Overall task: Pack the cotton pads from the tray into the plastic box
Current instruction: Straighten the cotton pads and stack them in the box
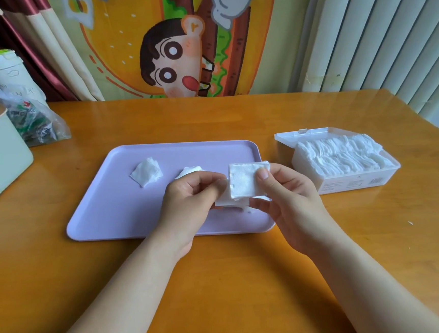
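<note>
Above the tray's (127,217) right edge, pinches a small stack of cotton pads (244,184) between left hand (189,198) and right hand (290,197), likely squaring it. Shows two loose pads (146,172) near the far edge; open plastic box (352,182) alongside, nearly full.

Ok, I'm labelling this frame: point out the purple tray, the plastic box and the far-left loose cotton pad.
purple tray (105,210), head view, bare floor near its left front corner
plastic box (352,181), head view, its front wall
loose cotton pad (146,172), head view, the pad's middle
</note>
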A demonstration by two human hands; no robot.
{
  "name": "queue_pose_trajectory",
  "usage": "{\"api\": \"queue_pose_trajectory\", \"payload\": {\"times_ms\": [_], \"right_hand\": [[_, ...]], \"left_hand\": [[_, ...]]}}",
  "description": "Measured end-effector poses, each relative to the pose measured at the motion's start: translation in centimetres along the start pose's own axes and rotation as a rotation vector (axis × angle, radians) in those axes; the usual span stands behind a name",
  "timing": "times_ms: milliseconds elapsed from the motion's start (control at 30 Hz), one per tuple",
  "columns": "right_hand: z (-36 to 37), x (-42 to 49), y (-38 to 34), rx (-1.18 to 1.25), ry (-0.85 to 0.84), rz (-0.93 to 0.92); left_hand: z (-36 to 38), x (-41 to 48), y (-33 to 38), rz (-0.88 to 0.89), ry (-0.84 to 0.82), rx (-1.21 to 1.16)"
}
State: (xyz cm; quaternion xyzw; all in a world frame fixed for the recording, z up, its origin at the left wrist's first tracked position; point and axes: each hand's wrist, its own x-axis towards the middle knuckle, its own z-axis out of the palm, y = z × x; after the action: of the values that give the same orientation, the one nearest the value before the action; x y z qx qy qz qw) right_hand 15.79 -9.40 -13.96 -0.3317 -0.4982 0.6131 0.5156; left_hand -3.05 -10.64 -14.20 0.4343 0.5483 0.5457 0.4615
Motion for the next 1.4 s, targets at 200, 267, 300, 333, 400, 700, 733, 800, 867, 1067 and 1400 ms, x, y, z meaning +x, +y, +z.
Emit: {"api": "queue_pose_trajectory", "payload": {"times_ms": [200,267,300,333,400,700,733,800,867,1067,1400], "right_hand": [[0.0,0.2,0.5,0.019,0.028,-0.004],[-0.2,0.5,0.6,0.034,0.077,-0.001],[-0.2,0.5,0.6,0.034,0.095,-0.001],[-0.3,0.6,0.6,0.033,0.104,0.000],[-0.3,0.6,0.6,0.055,0.101,0.008],[-0.1,0.6,0.2,0.166,0.071,-0.014],[-0.1,0.6,0.2,0.166,0.068,-0.017],[-0.1,0.6,0.3,0.148,0.061,-0.021],[-0.2,0.6,0.5,0.118,0.072,-0.019],[-0.4,0.7,1.2,-0.019,0.117,-0.041],[-0.8,0.7,1.6,-0.301,0.292,-0.077]], "left_hand": [[-0.3,0.0,0.0,-0.056,0.007,-0.121],[-0.7,0.3,0.1,-0.078,0.042,-0.165],[-0.9,0.4,0.1,-0.081,0.052,-0.160],[-1.0,0.5,0.2,-0.083,0.054,-0.151],[-1.1,0.5,0.2,-0.087,0.043,-0.111],[-0.4,-0.6,1.7,-0.234,-0.208,0.035],[-0.5,-0.5,1.7,-0.245,-0.214,-0.055],[-0.6,-0.4,1.5,-0.220,-0.214,-0.161],[-0.6,-0.3,1.3,-0.180,-0.201,-0.143],[-0.8,-0.1,0.8,-0.150,-0.160,-0.115],[-2.5,0.1,2.1,0.132,0.027,0.077]]}}
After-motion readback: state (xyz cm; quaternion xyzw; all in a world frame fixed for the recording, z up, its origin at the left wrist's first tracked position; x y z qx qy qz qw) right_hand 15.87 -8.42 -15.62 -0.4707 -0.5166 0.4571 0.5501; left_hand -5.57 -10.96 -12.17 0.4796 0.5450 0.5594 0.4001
